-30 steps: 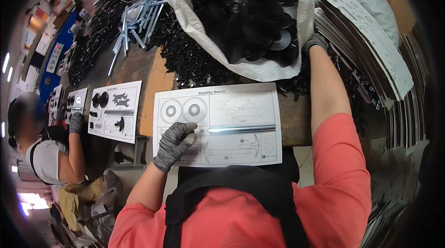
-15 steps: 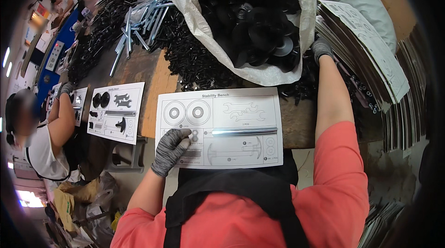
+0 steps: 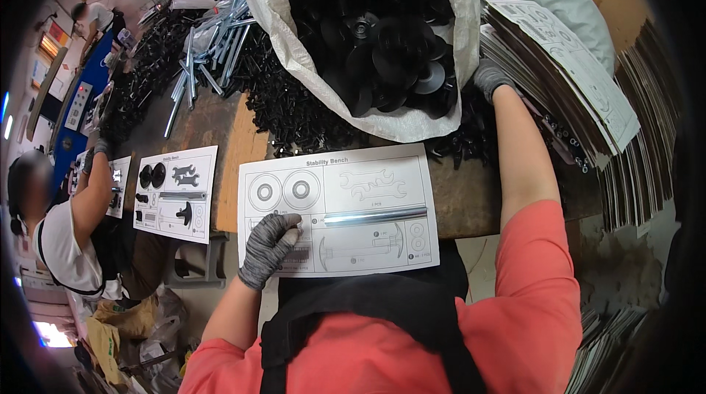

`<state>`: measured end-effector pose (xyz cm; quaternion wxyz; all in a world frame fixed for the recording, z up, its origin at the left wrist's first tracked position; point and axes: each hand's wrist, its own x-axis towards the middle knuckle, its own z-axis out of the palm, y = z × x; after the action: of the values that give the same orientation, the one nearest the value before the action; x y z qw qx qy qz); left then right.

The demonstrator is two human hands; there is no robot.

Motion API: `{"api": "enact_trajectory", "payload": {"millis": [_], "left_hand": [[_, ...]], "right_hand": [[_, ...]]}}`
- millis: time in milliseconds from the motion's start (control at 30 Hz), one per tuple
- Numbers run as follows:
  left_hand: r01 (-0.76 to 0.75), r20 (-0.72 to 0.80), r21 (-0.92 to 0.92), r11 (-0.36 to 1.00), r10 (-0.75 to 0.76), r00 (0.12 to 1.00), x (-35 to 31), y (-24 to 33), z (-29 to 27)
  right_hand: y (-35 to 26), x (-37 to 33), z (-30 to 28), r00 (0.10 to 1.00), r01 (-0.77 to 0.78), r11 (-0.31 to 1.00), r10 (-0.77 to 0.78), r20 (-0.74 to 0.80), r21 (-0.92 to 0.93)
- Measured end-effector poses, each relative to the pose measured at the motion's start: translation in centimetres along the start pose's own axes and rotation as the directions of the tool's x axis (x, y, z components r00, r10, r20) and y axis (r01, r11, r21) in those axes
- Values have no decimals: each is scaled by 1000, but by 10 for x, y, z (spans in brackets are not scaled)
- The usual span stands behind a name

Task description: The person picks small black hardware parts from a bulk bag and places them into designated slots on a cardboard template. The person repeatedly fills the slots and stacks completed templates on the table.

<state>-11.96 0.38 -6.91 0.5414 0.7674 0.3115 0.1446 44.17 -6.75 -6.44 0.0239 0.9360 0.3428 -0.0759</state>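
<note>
Resting on the lower left part of a white printed card [image 3: 368, 254] is my left hand [image 3: 268, 248], in a grey knit glove. Its fingers are curled in toward the thumb, and whatever they may hold is hidden. A shiny silver metal tube [image 3: 375, 216] lies across the card's right half, over line drawings of discs, wrenches and a handle. My right hand [image 3: 491, 79], gloved alike, reaches forward between the white woven sack [image 3: 471, 19] and a stack of printed cards [image 3: 566, 77]. Small black parts lie around that hand, and its fingertips are out of sight.
Black round parts [image 3: 397, 48] fill the sack. Heaps of small black pieces [image 3: 294, 111] and silver tubes [image 3: 213, 48] cover the table's back left. A co-worker [image 3: 62, 232] sits at left beside a card with parts [image 3: 176, 192]. More stacked cards [image 3: 647, 122] stand at far right.
The whole view has shifted a little, so things sit further left. A dark red sleeve shows at the top left. My hands keep about the same places beside the card and the sack.
</note>
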Motion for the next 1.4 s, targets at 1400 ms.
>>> {"api": "enact_trajectory", "payload": {"millis": [1400], "left_hand": [[-364, 510, 691, 625, -64, 858, 156, 77, 10]], "right_hand": [[-157, -247, 43, 707, 704, 711, -699, -109, 4]]}}
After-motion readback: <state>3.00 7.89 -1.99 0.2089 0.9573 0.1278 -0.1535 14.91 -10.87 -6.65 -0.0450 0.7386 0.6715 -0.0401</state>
